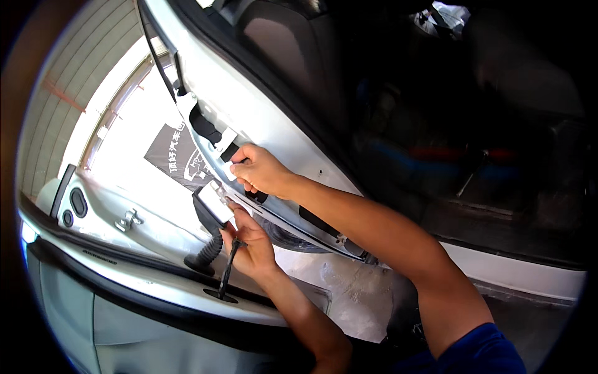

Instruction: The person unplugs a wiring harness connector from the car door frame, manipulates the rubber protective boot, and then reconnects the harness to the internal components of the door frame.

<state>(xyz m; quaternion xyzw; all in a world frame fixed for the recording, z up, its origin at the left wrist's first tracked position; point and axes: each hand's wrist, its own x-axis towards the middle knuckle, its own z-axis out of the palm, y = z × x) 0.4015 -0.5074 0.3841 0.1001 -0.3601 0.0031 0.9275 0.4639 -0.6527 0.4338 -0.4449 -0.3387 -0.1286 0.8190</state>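
At the pillar of a light-coloured car body (249, 100), my right hand (265, 171) is closed, thumb and fingers pinching a small white piece (230, 170) whose kind I cannot make out. Lower and nearer the open door, my left hand (252, 243) has its fingers bent against a white wiring connector (215, 202) with dark sides. A black corrugated wiring boot (205, 254) runs from below that connector into the door edge. Across the left palm passes a black door check strap (228, 268), its lower end in a slot of the door. Part of the left fingers is hidden.
The open door (124, 299) spans the lower left, with a metal striker-like bracket (129, 220) beyond it. Dark openings (204, 128) and a second white piece (225, 140) line the pillar. A seat (280, 56) and dark cabin lie right. A dark printed sheet (177, 156) is behind.
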